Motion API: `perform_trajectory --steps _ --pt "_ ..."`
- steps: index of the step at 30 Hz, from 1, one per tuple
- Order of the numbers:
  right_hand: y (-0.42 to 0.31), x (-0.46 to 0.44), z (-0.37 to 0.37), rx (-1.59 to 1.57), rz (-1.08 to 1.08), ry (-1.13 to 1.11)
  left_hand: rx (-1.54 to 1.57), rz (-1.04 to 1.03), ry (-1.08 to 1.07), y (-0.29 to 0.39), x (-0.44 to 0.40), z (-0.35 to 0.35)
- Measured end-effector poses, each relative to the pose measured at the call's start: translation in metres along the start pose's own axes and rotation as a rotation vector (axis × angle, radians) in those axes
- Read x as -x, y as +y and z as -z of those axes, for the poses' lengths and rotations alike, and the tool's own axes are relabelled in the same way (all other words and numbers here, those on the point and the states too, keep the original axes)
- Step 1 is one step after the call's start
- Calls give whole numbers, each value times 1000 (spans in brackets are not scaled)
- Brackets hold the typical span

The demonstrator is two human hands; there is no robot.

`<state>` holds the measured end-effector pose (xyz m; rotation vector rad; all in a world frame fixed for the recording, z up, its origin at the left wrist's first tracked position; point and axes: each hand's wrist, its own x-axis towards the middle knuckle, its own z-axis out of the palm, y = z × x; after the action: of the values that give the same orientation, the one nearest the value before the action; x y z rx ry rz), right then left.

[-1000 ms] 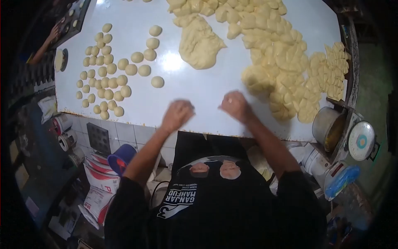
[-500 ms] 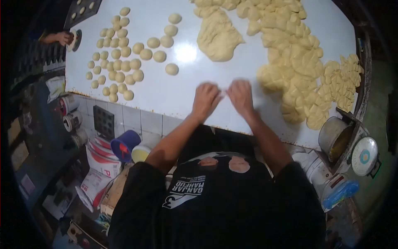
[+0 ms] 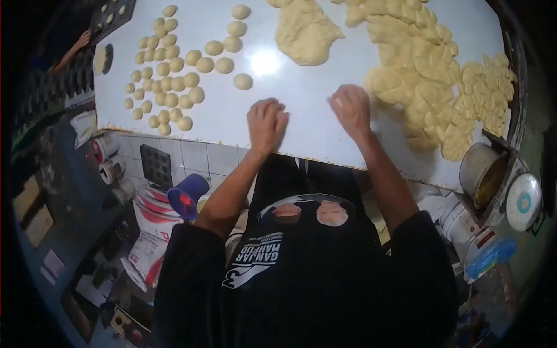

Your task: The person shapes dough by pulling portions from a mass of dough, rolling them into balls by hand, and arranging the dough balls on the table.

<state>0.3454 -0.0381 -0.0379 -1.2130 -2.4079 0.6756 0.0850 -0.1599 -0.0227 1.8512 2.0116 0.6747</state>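
Note:
My left hand rests palm down near the front edge of the white table, its fingers curled under. To its right, my right hand is also curled palm down on the table, slightly blurred. Whatever lies beneath either palm is hidden. A single dough ball sits just beyond my left hand. Many smooth round dough balls are spread over the left part of the table. Beyond my hands lies a large flat dough lump. A heap of cut dough pieces spreads right of my right hand.
The white table has a worn front edge. A dark moulded tray and a round pale-topped object are at the far left, near another person's hand. A metal pot stands at the right corner; a purple bucket is below.
My hands were close together and have moved apart, left hand leftward and right hand slightly rightward. The view has shifted a little. The other person's hand has left the round object.

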Motion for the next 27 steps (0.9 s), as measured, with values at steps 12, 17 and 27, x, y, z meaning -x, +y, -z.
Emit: perform_trajectory --steps 12,17,27 --pt "-156 -166 36 -812 -341 -11 622 91 5 -34 -41 70" --pt "-204 -319 -78 -323 -104 -3 521 154 502 -124 -147 195" --pt "-139 37 -86 -147 -129 -171 664 155 -185 22 -171 79"
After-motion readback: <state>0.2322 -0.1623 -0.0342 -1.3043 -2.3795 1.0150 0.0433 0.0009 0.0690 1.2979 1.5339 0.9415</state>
